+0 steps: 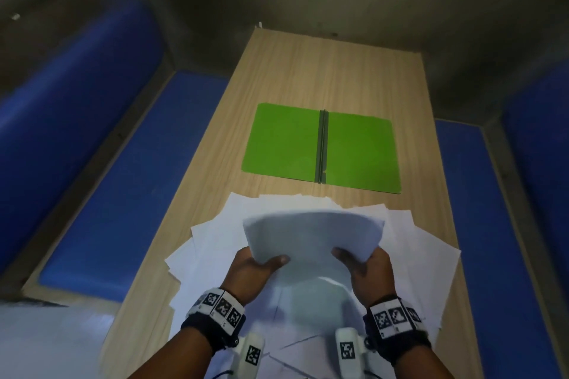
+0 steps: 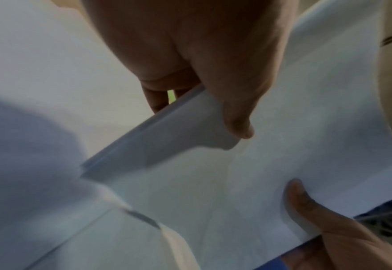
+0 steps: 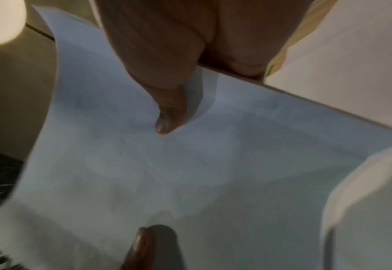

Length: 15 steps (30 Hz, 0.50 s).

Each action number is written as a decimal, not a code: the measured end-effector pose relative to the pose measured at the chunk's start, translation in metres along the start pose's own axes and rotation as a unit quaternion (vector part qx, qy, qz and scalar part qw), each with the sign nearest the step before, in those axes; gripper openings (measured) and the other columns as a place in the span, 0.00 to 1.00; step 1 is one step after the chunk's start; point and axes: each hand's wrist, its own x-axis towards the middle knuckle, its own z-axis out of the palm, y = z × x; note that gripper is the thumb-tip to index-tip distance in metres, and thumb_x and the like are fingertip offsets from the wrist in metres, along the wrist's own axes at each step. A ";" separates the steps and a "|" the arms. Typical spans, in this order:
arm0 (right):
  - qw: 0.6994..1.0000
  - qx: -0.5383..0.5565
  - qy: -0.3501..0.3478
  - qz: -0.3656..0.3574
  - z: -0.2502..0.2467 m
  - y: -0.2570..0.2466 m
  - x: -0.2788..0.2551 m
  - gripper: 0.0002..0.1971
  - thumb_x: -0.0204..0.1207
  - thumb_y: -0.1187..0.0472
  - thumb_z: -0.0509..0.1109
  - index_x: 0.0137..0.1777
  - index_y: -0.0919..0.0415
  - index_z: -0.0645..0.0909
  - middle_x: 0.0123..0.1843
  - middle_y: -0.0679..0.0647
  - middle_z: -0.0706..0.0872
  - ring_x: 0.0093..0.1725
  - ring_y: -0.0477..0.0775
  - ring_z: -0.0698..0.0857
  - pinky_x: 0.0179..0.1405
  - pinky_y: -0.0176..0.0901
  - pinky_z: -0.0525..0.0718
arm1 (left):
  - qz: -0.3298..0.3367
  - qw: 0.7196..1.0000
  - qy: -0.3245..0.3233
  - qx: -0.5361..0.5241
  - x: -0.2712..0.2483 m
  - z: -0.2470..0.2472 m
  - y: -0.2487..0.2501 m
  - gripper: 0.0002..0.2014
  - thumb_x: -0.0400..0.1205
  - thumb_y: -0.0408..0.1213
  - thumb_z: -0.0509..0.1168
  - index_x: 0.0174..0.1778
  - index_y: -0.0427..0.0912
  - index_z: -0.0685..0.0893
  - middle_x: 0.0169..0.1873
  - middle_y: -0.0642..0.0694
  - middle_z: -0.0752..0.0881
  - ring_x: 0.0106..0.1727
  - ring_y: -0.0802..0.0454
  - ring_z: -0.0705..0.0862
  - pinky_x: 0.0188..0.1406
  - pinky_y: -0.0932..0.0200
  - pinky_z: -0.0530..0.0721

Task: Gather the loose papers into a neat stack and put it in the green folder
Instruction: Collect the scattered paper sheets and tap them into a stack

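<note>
surface: wood table (image 1: pixel 289 77), open green folder (image 1: pixel 286 138) | blue benches (image 1: pixel 129 181) flank | both hands grasp paper stack (image 1: pixel 311 237)

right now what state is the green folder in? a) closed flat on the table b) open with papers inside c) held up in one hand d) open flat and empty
d: the green folder lies open flat on the table with both halves bare, while the left hand and right hand grip a bundle of papers nearer the person.
</note>
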 end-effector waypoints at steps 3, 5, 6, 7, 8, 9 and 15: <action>0.999 0.025 -0.005 -0.019 0.016 -0.019 0.010 0.09 0.68 0.66 0.80 0.41 0.54 0.84 0.36 0.45 0.91 0.35 0.40 0.86 0.34 0.35 0.85 | 0.010 0.996 0.087 0.005 0.002 -0.023 0.011 0.07 0.69 0.42 0.81 0.36 0.47 0.89 0.31 0.61 0.92 0.35 0.64 0.90 0.35 0.63 0.87; 1.000 0.010 0.004 -0.021 0.035 -0.019 0.017 0.14 0.67 0.64 0.80 0.50 0.54 0.82 0.43 0.49 0.89 0.42 0.46 0.86 0.38 0.35 0.86 | 0.014 0.988 0.151 0.012 0.002 -0.050 0.013 0.09 0.71 0.43 0.80 0.36 0.42 0.89 0.29 0.59 0.91 0.32 0.66 0.88 0.35 0.58 0.85; 1.000 -0.023 0.005 -0.003 0.046 -0.012 0.020 0.17 0.67 0.62 0.80 0.54 0.54 0.81 0.45 0.50 0.87 0.43 0.49 0.86 0.38 0.30 0.83 | 0.016 0.982 0.187 0.012 0.001 -0.066 0.014 0.09 0.72 0.42 0.79 0.36 0.40 0.89 0.29 0.58 0.90 0.31 0.67 0.87 0.36 0.57 0.83; 0.997 -0.063 -0.003 0.034 0.059 -0.002 0.021 0.20 0.68 0.58 0.80 0.58 0.55 0.79 0.47 0.52 0.86 0.44 0.51 0.85 0.37 0.27 0.80 | 0.016 0.976 0.219 0.006 -0.001 -0.082 0.013 0.09 0.73 0.40 0.79 0.37 0.39 0.88 0.30 0.57 0.90 0.34 0.65 0.87 0.38 0.58 0.82; 0.992 -0.095 -0.026 0.084 0.071 0.009 0.018 0.24 0.68 0.55 0.80 0.62 0.57 0.77 0.51 0.54 0.85 0.47 0.53 0.84 0.38 0.26 0.79 | 0.015 0.969 0.247 -0.002 -0.004 -0.099 0.010 0.08 0.74 0.38 0.78 0.38 0.38 0.88 0.33 0.51 0.90 0.39 0.58 0.88 0.40 0.59 0.81; 0.983 -0.122 -0.057 0.128 0.085 0.021 0.014 0.29 0.68 0.51 0.79 0.66 0.59 0.74 0.58 0.56 0.84 0.53 0.55 0.84 0.44 0.29 0.80 | 0.009 0.963 0.270 -0.010 -0.007 -0.115 0.006 0.08 0.74 0.36 0.77 0.40 0.36 0.87 0.36 0.45 0.89 0.45 0.53 0.88 0.43 0.61 0.81; 0.867 -0.437 -0.183 0.156 0.151 0.055 -0.015 0.55 0.67 0.34 0.71 0.84 0.60 0.46 0.84 0.62 0.54 0.81 0.64 0.58 0.75 0.58 0.68 | -0.056 0.934 0.352 0.032 -0.046 -0.174 -0.026 0.26 0.77 0.46 0.75 0.59 0.25 0.84 0.58 0.27 0.86 0.61 0.37 0.85 0.58 0.45 0.78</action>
